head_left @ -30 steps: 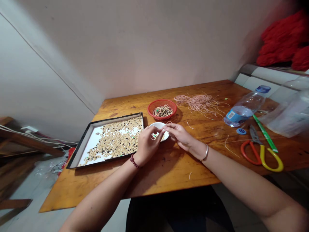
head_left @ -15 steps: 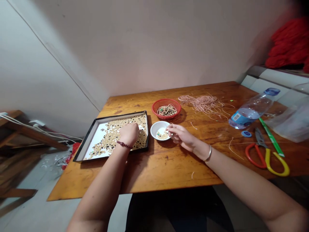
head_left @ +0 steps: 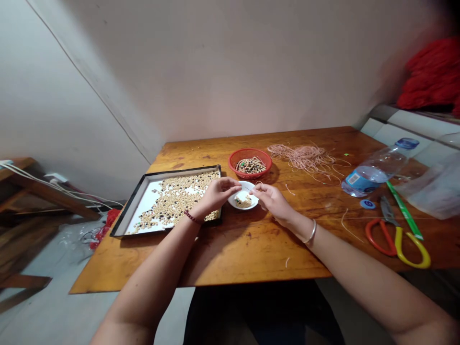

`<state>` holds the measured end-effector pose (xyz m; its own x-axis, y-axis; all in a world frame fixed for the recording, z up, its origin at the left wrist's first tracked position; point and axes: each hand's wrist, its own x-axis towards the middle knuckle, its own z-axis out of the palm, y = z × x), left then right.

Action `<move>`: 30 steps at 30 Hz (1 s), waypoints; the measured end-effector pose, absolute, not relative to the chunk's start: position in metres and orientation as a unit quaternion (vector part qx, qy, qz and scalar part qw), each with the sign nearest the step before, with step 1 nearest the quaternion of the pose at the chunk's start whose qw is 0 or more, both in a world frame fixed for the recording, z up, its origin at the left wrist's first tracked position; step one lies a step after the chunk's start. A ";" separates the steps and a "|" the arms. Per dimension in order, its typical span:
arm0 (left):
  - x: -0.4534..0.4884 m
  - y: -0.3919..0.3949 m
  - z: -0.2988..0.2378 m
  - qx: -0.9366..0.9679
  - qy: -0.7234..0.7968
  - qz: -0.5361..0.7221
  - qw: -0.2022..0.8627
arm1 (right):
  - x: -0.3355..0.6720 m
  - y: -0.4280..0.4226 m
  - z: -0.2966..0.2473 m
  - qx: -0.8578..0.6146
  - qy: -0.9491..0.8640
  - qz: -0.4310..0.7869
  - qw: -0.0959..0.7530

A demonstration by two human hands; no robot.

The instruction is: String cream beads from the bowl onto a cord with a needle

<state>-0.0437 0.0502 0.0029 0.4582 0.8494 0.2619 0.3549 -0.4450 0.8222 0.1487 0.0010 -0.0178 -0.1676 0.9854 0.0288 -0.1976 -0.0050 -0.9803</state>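
My left hand point(head_left: 220, 195) is above the left rim of a small white bowl point(head_left: 233, 206), thumb and fingertips pinched together; anything between them is too small to make out. Across the bowl, my right hand point(head_left: 273, 201) pinches a thin thread point(head_left: 259, 183), a bit of which loops up above the fingers. Loose beads point(head_left: 244, 203), mostly tan with a few green ones, lie in the bowl. Left of it, a shallow black-edged tray point(head_left: 125, 211) with a white bottom holds many tan, black and white beads point(head_left: 179, 199), partly covered by my left hand and wrist.
Behind the bowl stands a red basket point(head_left: 232, 165) of strung beads. A tangle of pink cord point(head_left: 305, 157) lies farther right. On the right are a water bottle point(head_left: 373, 172), its blue cap point(head_left: 367, 204), red-and-yellow scissors point(head_left: 398, 239), a green strip point(head_left: 406, 213) and a clear plastic bag point(head_left: 434, 187).
My left hand has moved right from over the beads in the tray to the bowl, near my right fingertips. My right hand keeps its pinch beside the bowl. The view has shifted slightly.
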 end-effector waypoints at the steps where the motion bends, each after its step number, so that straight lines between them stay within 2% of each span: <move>1: -0.040 0.049 0.001 0.767 0.375 0.345 0.391 | 0.148 0.002 -0.020 -0.401 -0.507 0.565 0.513; 7: -0.036 0.046 -0.002 0.753 0.373 0.347 0.416 | 0.150 0.004 -0.028 -0.415 -0.569 0.501 0.503; 30: -0.036 0.048 -0.004 0.772 0.375 0.341 0.384 | 0.153 0.007 -0.030 -0.432 -0.587 0.478 0.490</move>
<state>-0.0365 0.0477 -0.0045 0.4869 0.8403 0.2386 0.3168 -0.4244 0.8482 0.1529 0.0066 -0.0298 -0.1474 0.9757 0.1620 0.0388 0.1694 -0.9848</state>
